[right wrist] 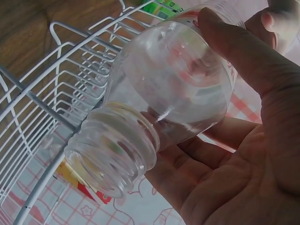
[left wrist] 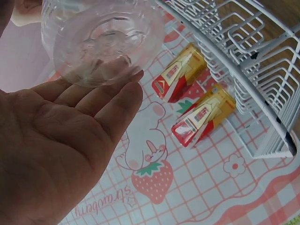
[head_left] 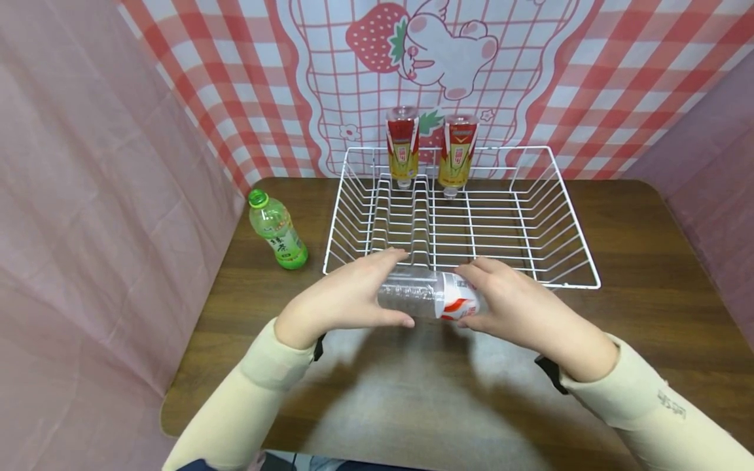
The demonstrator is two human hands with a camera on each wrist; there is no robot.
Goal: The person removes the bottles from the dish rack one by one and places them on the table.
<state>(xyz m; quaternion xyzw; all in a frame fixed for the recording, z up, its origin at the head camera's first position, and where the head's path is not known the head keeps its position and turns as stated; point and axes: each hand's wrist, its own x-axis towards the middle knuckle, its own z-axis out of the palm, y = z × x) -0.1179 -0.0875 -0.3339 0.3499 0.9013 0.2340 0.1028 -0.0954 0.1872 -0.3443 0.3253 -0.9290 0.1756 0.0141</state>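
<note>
A clear plastic bottle (head_left: 412, 291) with a white and red label lies sideways in the air between both hands. My right hand (head_left: 518, 304) grips its label end, thumb on one side and fingers on the other. In the right wrist view the neck of the bottle (right wrist: 112, 147) has no cap. My left hand (head_left: 347, 294) is around the base end, thumb and fingers spread apart. The left wrist view shows that hand (left wrist: 61, 140) with fairly straight fingers against the base of the bottle (left wrist: 105, 47); its thumb contact cannot be made out.
Behind the hands, a white wire rack (head_left: 495, 227) stands on the wooden table (head_left: 235, 314). Two red-and-yellow labelled bottles, one left (head_left: 403, 147) and one right (head_left: 458, 154), stand neck down at its back. A green-capped tea bottle (head_left: 279, 229) stands left of the rack.
</note>
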